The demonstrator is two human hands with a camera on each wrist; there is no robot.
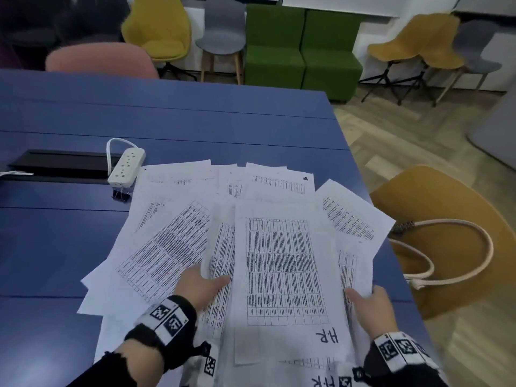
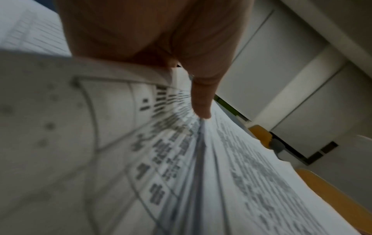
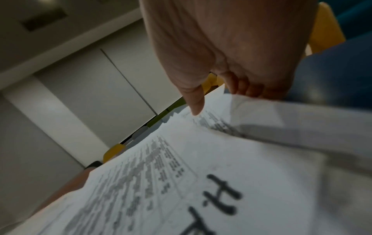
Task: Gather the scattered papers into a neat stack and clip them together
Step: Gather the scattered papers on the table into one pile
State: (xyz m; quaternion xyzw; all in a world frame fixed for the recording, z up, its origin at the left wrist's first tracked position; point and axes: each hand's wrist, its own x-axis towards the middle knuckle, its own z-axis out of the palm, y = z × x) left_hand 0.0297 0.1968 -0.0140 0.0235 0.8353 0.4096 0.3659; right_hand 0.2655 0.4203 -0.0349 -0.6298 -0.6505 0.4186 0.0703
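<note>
The papers (image 1: 251, 236) lie spread like a fan on the blue tabletop (image 1: 69, 247), near its right edge, and many sheets overlap each other. They carry printed tables, and the top sheet (image 1: 287, 275) has the letters "H.R" written by hand at its near end.

The left hand (image 1: 199, 286) holds the left side of the near sheets: the thumb lies on top of a sheet and the other fingers go under the paper, so they are hidden. In the left wrist view the thumb (image 2: 201, 101) presses down on the printed page. The right hand (image 1: 368, 305) holds the right side of the same bundle in the same way. In the right wrist view its thumb (image 3: 194, 101) lies on the paper, and the curled fingers (image 3: 247, 89) grip the edge from behind.

A black binder clip (image 1: 122, 194) stands on the tabletop, just beside the far left corner of the papers. It touches the near end of a white power strip (image 1: 127, 169). A yellow chair (image 1: 446, 236) with a bag on it stands to the right of the tabletop.
</note>
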